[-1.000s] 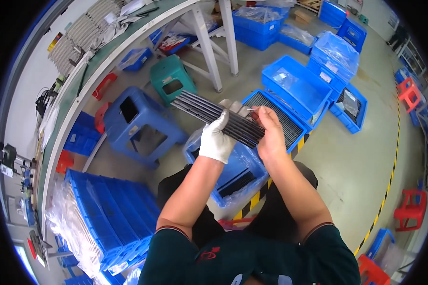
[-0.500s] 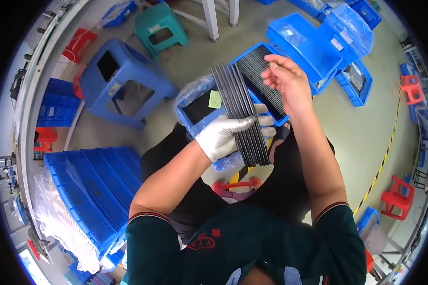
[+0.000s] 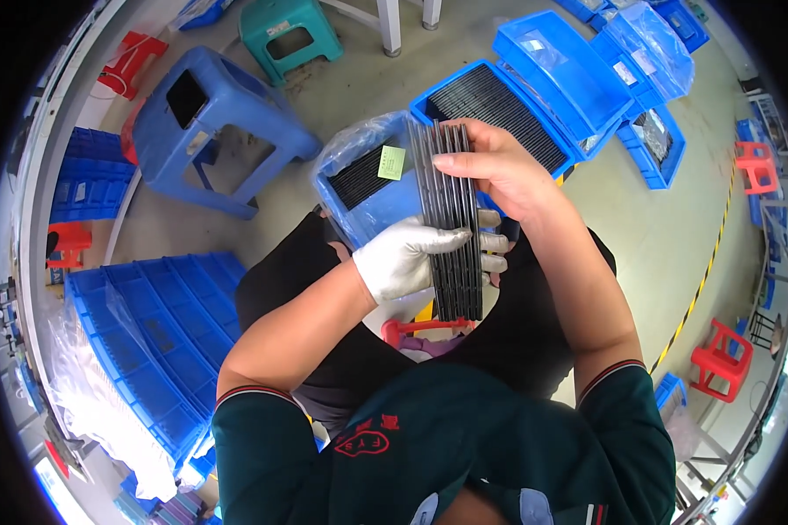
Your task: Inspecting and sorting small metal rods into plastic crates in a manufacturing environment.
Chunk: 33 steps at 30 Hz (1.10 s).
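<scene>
My left hand (image 3: pixel 403 256), in a white glove, is wrapped round a flat bundle of thin black rods (image 3: pixel 453 262), its thumb across the front and fingertips showing on the far side. My bare right hand (image 3: pixel 505 169) grips the same bundle near its upper end, thumb on the front and fingers behind. Beyond the bundle, a blue bin lined with clear plastic (image 3: pixel 324 162) holds more dark rods, and a pale green label (image 3: pixel 391 163) lies on them. A blue tray (image 3: pixel 425 98) full of black rods in rows stands to the right of that bin.
Empty-looking blue bins (image 3: pixel 578 66) stand at the far right, one draped in clear plastic. A blue stool (image 3: pixel 228 96) carries a dark phone-like slab (image 3: pixel 186 99). A green stool (image 3: pixel 289 35) stands farther back. Stacked blue crates (image 3: pixel 153 332) rise at my left.
My right hand has come down onto the upper end of the rod bundle and closed on it. The bundle has turned closer to upright in view.
</scene>
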Motion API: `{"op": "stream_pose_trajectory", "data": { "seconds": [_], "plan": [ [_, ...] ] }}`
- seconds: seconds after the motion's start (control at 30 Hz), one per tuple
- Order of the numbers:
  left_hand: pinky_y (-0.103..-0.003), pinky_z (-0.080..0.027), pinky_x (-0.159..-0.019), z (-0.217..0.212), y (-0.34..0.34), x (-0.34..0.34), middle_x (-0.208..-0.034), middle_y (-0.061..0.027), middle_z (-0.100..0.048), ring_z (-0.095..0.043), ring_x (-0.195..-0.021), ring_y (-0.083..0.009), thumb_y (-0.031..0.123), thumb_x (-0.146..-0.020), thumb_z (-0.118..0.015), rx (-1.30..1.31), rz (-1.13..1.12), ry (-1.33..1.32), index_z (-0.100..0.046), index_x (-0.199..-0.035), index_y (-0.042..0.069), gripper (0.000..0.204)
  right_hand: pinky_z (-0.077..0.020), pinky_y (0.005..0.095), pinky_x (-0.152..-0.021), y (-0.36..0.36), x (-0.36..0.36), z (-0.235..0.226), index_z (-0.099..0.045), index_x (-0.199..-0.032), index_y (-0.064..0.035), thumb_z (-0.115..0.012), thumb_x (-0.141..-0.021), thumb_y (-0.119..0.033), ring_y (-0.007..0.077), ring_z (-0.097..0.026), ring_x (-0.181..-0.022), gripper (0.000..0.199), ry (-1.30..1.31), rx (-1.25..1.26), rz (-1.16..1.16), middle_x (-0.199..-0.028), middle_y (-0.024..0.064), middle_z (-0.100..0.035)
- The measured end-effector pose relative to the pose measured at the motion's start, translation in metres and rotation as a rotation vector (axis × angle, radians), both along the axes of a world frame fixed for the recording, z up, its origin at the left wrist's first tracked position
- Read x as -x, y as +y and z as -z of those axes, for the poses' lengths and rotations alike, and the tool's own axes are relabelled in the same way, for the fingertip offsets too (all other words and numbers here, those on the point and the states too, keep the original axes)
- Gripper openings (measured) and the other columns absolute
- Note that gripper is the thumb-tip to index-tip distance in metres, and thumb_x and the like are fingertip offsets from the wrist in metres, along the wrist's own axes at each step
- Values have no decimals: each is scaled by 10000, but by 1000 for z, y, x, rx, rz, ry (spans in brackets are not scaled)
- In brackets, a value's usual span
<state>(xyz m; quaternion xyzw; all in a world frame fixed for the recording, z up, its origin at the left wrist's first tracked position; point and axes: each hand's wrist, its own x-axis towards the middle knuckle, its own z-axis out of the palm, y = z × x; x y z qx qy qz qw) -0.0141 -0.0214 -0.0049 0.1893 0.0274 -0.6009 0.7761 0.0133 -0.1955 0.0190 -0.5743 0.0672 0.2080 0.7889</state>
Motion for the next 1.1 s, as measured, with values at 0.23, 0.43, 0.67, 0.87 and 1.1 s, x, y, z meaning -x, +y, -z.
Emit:
{"op": "stream_pose_trajectory", "data": {
  "seconds": [0.23,0.43,0.67,0.87,1.1],
  "plan": [
    [-501,-421,-979,1,-1,2,-1256,-220,-519,-539,-1147,-358,172,-848,-649,40,32,4,-349,-1360,-13,621,-500,253,-765,0,1,2,-556,-1141,2,-728,-760,-118,114,-612,-837,435,-13,27,17,-959,46,-625],
    [-507,-410,-995,1,-1,3,-1270,-220,-508,-530,-1160,-361,157,-843,-650,6,44,-2,-340,-1367,-14,632,-493,262,-775,-4,0,6,-584,-1109,7,-718,-754,-73,125,-617,-821,388,-6,12,39,-935,52,-638],
    [-502,-401,-1011,-1,1,2,-1270,-225,-504,-526,-1167,-362,144,-845,-645,15,52,9,-354,-1347,-19,602,-488,263,-788,-3,-1,9,-597,-1076,-7,-732,-737,-52,125,-615,-816,368,-19,23,54,-922,51,-640],
    [-498,-403,-1011,-3,3,2,-1256,-226,-514,-533,-1160,-357,142,-841,-649,6,59,14,-371,-1336,-19,590,-485,260,-791,1,1,9,-594,-1049,-12,-748,-743,-62,120,-610,-820,347,-55,40,80,-908,42,-633],
    [-524,-427,-970,3,2,3,-1278,-207,-514,-527,-1170,-374,192,-860,-641,2,48,-16,-351,-1367,1,614,-477,222,-758,0,1,5,-575,-1104,-29,-747,-756,-95,95,-597,-804,394,-98,82,33,-895,24,-629]
  ]
}}
